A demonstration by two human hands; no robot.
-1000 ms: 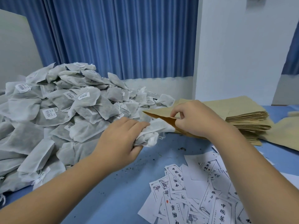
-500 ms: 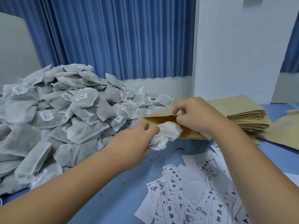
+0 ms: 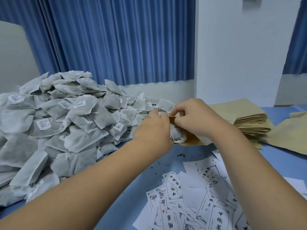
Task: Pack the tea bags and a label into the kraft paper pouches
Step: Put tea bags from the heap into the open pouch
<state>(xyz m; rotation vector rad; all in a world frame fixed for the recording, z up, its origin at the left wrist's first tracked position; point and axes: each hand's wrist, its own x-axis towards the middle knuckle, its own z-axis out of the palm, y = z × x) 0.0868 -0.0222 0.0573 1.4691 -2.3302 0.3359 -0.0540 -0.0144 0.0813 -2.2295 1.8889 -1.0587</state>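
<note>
filling: left hand (image 3: 154, 130), fingers curled round crumpled white mesh tea bags (image 3: 178, 135), pushes them half inside the brown kraft paper pouch (image 3: 192, 141); right hand (image 3: 197, 118) pinches its lip; next, a printed white label (image 3: 174, 185)

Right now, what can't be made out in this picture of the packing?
Head view: how many tea bags sit inside the kraft pouch; the left hand and right hand cover its mouth.
Whether a label is already inside: the pouch's paper hides it.
What the left hand grips: its own back hides that.
Barcode tags on the tea bag pile: too small to read.
Lowest labels: cut by the bottom edge.
</note>
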